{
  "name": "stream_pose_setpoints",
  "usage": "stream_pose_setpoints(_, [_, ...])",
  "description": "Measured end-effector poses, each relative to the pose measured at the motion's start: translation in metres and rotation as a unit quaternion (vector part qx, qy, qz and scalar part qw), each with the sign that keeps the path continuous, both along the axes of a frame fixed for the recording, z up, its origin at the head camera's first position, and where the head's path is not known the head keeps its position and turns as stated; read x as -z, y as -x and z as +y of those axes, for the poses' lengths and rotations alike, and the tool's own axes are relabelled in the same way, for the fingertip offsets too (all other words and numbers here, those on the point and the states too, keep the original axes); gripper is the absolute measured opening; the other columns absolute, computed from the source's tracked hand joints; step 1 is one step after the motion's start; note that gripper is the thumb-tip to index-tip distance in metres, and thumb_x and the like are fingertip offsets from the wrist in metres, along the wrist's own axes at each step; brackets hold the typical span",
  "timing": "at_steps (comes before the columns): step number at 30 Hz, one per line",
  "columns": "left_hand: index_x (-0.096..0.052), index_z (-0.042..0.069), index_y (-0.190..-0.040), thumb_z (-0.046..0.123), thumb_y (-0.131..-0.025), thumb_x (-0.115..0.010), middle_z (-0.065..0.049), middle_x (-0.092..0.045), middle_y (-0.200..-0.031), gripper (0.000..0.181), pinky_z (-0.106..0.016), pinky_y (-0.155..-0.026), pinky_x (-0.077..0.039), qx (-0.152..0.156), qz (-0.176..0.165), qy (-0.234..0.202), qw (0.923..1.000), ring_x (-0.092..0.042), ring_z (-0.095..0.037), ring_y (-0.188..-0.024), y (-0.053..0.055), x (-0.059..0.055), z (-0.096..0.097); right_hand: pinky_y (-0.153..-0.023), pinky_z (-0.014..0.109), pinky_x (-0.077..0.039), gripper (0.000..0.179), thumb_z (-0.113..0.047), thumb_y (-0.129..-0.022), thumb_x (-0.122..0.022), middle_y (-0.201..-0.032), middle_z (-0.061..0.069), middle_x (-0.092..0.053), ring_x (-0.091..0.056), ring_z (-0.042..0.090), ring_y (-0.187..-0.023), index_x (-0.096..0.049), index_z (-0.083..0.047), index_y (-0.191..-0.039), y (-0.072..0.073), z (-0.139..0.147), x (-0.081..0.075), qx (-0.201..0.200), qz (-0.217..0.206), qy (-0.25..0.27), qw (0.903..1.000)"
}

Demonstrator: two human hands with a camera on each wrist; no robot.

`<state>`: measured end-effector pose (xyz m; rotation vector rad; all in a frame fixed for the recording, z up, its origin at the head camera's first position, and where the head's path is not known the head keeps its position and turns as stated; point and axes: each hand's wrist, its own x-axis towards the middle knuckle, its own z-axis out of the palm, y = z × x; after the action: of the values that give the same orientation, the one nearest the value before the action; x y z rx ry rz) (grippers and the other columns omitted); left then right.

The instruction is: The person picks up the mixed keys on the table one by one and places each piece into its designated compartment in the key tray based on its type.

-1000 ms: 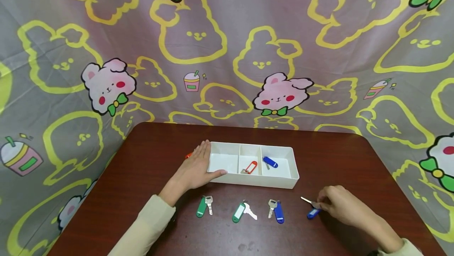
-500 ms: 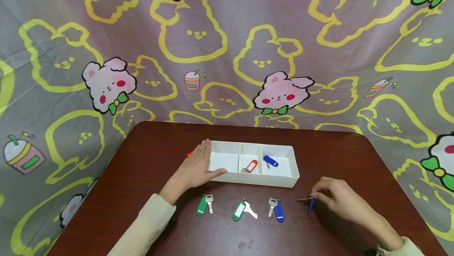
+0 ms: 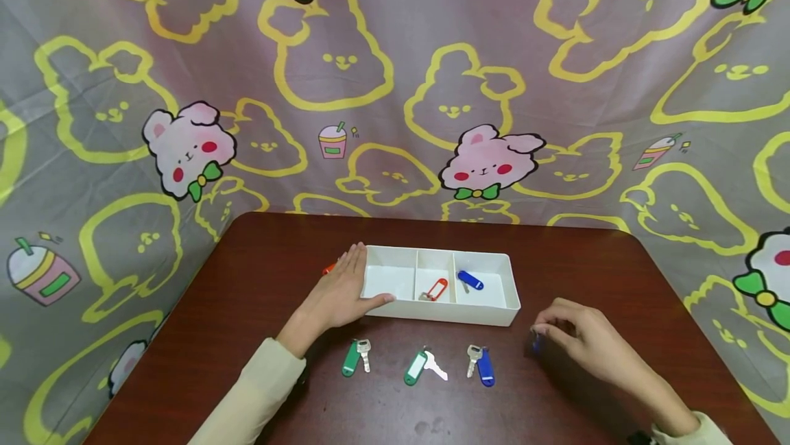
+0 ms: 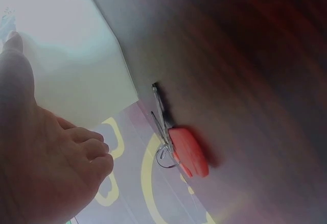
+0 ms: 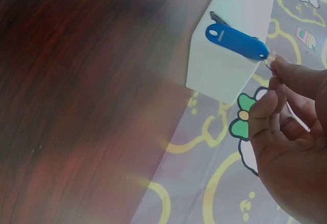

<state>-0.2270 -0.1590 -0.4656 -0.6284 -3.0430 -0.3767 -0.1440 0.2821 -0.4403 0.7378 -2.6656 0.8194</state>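
Above the right side of the table [image 3: 623,273], we see the right hand [image 3: 592,345] holding the raised blue tag [image 5: 237,41] — thumb and forefinger pinch it by its ring [image 5: 269,61]. Its key [image 5: 218,17] shows partly behind it in the right wrist view; from the head view, we find both too blurred to make out well. They are near the right end of the white box [image 3: 439,312].

At the box's other end lies the left hand [image 3: 342,294], fingers straight along that side, thumb across the front rim. Just past it, on the table, we see an orange tag [image 4: 189,152] with metal on its ring.

Inside the box, the middle compartment holds a red tag [image 3: 439,289], the right one a boxed blue tag [image 3: 471,280], both with keys. Nearer to us — in a row on the table — lie a left green tag [image 3: 350,360], a second green tag [image 3: 416,368] and a loose blue tag [image 3: 486,368], each with a key beside it. Patterned cloth [image 3: 382,191] hangs behind.
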Motion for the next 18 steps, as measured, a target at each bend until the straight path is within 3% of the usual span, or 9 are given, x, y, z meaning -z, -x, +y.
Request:
stream_pose_setpoints(5, [-0.015, -0.005, -0.166, 0.091, -0.09, -0.04, -0.023, -0.017, -0.175, 0.125, -0.046, -0.134, -0.022, -0.002, -0.003, 0.0, 1.0, -0.018, -0.035, -0.165, 0.0005, 0.0004, -0.0001, -0.058, 0.014, -0.039, 0.026, -0.002, -0.087, -0.083, -0.084, -0.019, -0.063, -0.049, -0.006, -0.071, -0.076, -0.027, -0.089, 0.0015, -0.0021, -0.0022, 0.004, 0.029, 0.037, 0.9989])
stream_pose_setpoints(10, [-0.013, -0.003, -0.166, 0.093, -0.088, -0.037, -0.021, -0.015, -0.176, 0.126, -0.044, -0.135, -0.02, -0.006, -0.008, 0.005, 0.9999, -0.015, -0.032, -0.166, 0.0014, 0.0013, -0.0003, -0.059, 0.015, -0.038, 0.026, -0.004, -0.089, -0.082, -0.088, -0.016, -0.063, -0.049, -0.004, -0.073, -0.077, -0.029, -0.09, 0.0042, -0.0033, -0.0026, 0.022, 0.022, 0.054, 0.9981])
stream_pose_setpoints(18, [-0.01, -0.002, -0.167, 0.095, -0.087, -0.034, -0.02, -0.012, -0.176, 0.128, -0.044, -0.135, -0.019, -0.007, -0.012, 0.008, 0.9999, -0.015, -0.033, -0.166, 0.0029, 0.0017, -0.0009, -0.072, 0.011, -0.048, 0.028, -0.002, -0.087, -0.083, -0.102, -0.009, -0.07, -0.06, -0.004, -0.085, -0.077, -0.029, -0.094, 0.0086, -0.0067, -0.0054, 0.029, 0.027, 0.068, 0.9969])
